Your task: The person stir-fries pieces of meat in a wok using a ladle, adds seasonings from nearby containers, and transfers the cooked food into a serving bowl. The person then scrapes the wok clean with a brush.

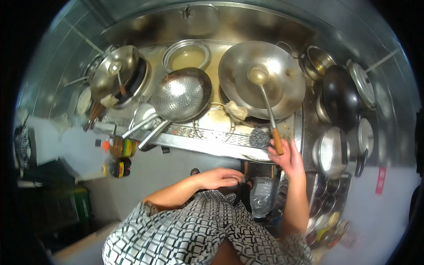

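Observation:
My right hand (287, 157) is at the stove's front edge, fingers apart around the wooden handle end of a steel ladle (259, 75); whether it grips the handle is unclear. The ladle's bowl rests in a large steel wok (232, 69). Just left of the fingers lies a metal scouring pad (260, 137). A crumpled cloth (236, 111) sits at the wok's near rim. My left hand (222, 178) hovers in front of my body and holds nothing visible. Beyond it, a perforated metal strainer (182, 94) lies over the stove, near a round pot of cloudy liquid (187, 59).
A second wok (127, 56) with a ladle stands at left. Bottles (123, 148) stand below it. At right are a black wok (341, 96), steel bowls (318, 61) and lids (361, 84). The stove's metal front edge (212, 147) runs before me.

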A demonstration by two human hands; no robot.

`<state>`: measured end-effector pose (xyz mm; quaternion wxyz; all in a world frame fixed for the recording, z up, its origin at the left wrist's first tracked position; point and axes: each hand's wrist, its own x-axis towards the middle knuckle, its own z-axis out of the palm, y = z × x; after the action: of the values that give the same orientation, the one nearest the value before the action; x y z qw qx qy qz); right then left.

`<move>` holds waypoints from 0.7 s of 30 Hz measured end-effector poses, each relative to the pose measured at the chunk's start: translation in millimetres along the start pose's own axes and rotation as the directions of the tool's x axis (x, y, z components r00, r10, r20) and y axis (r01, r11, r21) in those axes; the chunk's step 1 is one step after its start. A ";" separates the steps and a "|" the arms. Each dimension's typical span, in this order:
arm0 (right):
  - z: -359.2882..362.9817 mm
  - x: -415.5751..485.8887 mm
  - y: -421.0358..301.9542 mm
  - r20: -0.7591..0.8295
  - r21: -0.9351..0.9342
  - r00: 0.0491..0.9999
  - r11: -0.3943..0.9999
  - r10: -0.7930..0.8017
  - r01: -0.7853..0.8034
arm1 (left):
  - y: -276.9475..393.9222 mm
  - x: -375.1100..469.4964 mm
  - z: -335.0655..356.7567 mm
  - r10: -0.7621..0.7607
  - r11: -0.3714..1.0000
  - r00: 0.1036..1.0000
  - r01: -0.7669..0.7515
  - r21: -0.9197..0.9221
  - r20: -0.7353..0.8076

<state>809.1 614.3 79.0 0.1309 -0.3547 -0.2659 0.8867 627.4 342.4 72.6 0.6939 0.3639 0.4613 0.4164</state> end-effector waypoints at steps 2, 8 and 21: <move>8.7 52.4 -6.6 0.034 -0.150 0.999 0.988 0.034 -0.029 | -16.8 -56.2 -29.5 -0.006 1.000 0.996 0.003 -0.030 -0.090; 64.0 45.5 28.8 0.060 -0.960 0.551 -0.199 -0.832 -0.195 | -75.1 -217.3 -94.5 -0.203 0.975 0.864 0.134 -0.177 -0.460; -27.5 23.3 173.4 -0.482 -0.628 0.677 0.758 -0.556 0.176 | -237.5 -319.8 -117.0 -0.502 0.844 0.424 0.428 -0.322 -0.754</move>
<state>804.1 491.6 -48.5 0.2933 -0.5942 -0.5074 0.5509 501.8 -27.8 -67.0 0.5020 -0.0405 0.7918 0.3455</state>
